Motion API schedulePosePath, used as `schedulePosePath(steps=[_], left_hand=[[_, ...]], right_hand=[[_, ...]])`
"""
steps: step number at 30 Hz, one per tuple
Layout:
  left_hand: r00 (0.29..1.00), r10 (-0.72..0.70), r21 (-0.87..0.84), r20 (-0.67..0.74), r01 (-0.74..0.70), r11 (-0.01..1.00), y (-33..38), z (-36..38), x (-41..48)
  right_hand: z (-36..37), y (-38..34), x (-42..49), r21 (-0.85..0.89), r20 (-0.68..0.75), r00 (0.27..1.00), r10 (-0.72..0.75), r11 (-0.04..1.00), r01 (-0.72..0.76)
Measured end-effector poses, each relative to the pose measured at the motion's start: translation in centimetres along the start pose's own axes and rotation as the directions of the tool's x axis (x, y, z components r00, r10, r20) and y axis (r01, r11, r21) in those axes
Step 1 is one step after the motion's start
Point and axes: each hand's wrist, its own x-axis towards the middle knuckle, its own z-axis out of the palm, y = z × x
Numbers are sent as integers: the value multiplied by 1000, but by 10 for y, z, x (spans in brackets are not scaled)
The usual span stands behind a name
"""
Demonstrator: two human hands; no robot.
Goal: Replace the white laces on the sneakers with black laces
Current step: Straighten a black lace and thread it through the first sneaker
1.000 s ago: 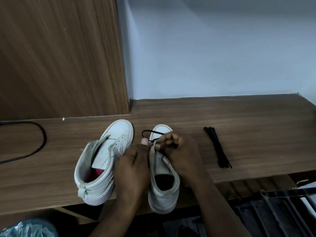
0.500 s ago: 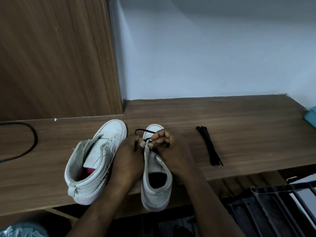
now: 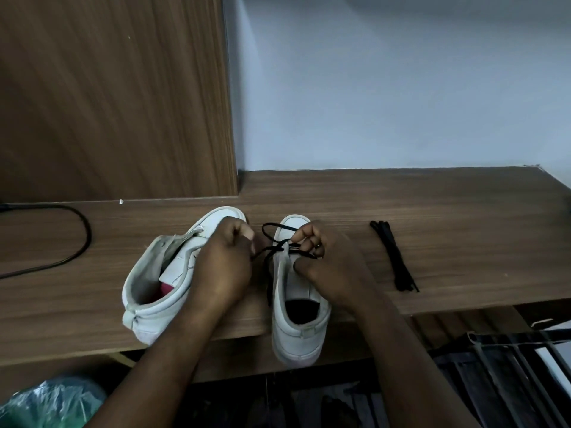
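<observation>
L hand (image 3: pixel 222 261) and R hand (image 3: pixel 330 267) pinch the black lace (image 3: pixel 272 250) at the sneaker (image 3: pixel 296 322); uneven pull may drag one end out.

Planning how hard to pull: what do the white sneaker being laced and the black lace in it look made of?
The white high-top sneaker being laced looks like leather or synthetic leather: matte panels that hold their shape. The thin black lace threaded through it looks like soft woven cord, dull and drooping; its weave is too small to see.
</observation>
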Motion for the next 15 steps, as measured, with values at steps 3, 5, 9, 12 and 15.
schedulePosePath(steps=[3, 5, 9, 12, 15], left_hand=[[983, 130, 237, 130, -158, 958, -5, 1, -6], [975, 146, 183, 167, -176, 967, -4, 4, -8], [976, 167, 225, 137, -195, 955, -5, 7, -6], [972, 201, 424, 125, -235, 874, -4, 6, -7], [980, 32, 718, 196, -166, 676, -5, 2, -10]], right_hand=[[3, 1, 0, 17, -38, 999, 15, 1000, -15], [4, 1, 1, 19, -42, 999, 15, 1000, -14], [8, 0, 1, 19, -48, 999, -5, 1000, 6], [10, 1, 0, 6, -68, 997, -27, 1000, 27], [9, 3, -1, 5, -105, 994, -38, 999, 39]])
